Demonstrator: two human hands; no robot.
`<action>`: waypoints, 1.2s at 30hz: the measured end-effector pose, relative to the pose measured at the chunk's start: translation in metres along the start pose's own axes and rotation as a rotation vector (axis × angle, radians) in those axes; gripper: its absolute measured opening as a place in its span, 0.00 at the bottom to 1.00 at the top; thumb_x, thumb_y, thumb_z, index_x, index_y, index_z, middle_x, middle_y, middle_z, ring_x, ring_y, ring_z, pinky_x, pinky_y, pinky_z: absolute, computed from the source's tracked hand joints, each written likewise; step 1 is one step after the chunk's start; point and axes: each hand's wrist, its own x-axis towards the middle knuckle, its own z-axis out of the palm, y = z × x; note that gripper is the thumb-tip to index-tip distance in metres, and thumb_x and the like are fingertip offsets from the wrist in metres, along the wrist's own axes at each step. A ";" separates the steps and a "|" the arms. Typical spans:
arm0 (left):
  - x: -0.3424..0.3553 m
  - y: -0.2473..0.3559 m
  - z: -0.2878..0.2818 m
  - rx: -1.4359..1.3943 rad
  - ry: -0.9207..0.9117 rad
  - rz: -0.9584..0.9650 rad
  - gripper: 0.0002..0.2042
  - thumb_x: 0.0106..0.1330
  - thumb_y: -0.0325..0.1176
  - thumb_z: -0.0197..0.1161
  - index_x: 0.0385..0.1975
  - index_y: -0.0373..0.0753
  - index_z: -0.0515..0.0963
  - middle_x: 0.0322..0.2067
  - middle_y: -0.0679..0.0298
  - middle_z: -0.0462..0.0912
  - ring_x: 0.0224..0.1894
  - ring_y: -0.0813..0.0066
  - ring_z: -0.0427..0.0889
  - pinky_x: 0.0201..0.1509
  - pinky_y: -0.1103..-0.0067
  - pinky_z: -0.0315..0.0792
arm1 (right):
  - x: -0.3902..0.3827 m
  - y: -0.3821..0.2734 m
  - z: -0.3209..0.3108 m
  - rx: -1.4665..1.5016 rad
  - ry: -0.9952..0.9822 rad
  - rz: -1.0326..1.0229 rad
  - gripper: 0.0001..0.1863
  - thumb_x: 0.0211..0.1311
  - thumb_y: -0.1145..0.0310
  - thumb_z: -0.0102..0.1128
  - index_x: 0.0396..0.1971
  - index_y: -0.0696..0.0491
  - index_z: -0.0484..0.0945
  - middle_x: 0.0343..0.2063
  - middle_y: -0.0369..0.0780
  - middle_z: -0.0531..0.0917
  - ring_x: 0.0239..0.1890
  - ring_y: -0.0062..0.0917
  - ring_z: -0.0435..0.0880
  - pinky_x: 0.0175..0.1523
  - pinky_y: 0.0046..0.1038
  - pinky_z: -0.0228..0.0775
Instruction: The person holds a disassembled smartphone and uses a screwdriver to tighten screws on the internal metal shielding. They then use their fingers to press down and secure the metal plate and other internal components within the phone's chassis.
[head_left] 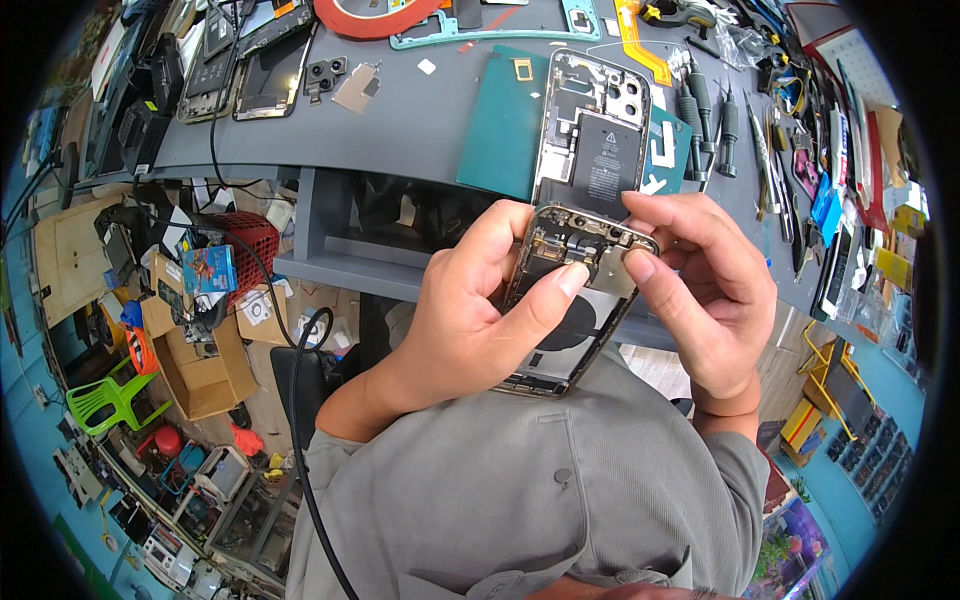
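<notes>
An opened phone housing (590,310) is tilted over my lap, its bare frame, small parts and a dark round patch showing. My left hand (460,300) grips it along the left side, thumb pressed on the small parts near its top end. At the top right corner, my right hand (710,290) has its thumb and index finger pinched about the frame's edge; whether a tiny part sits between them I cannot make out. Just beyond lies a second open phone (590,130) with a black battery and camera openings, partly on a green mat (495,130).
Several screwdrivers (700,110) and tweezers (765,150) lie to the right. Left on the desk (400,120) are more opened phones (270,70) and a camera module (325,75). A red tape roll (375,12) is at the back. A black cable (297,420) hangs at my left.
</notes>
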 end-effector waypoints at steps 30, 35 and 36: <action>-0.003 0.004 -0.003 0.256 -0.081 0.015 0.11 0.77 0.27 0.62 0.53 0.29 0.73 0.38 0.69 0.84 0.38 0.94 0.75 0.39 0.89 0.70 | 0.004 -0.004 0.010 -0.127 -0.057 0.016 0.22 0.58 0.80 0.72 0.54 0.62 0.83 0.37 0.41 0.84 0.40 0.24 0.83 0.45 0.24 0.74; -0.003 0.003 -0.003 0.250 -0.068 -0.008 0.11 0.76 0.25 0.61 0.53 0.29 0.73 0.39 0.67 0.85 0.38 0.93 0.77 0.39 0.88 0.71 | 0.002 -0.005 0.008 -0.129 -0.094 0.057 0.23 0.58 0.80 0.72 0.56 0.63 0.83 0.42 0.39 0.82 0.44 0.19 0.80 0.48 0.20 0.72; -0.003 0.002 -0.001 0.231 -0.039 0.021 0.11 0.75 0.26 0.62 0.52 0.30 0.74 0.34 0.67 0.85 0.35 0.92 0.77 0.37 0.87 0.72 | 0.002 -0.005 0.008 -0.133 -0.092 0.057 0.23 0.59 0.80 0.72 0.56 0.63 0.83 0.42 0.39 0.82 0.44 0.19 0.80 0.48 0.20 0.72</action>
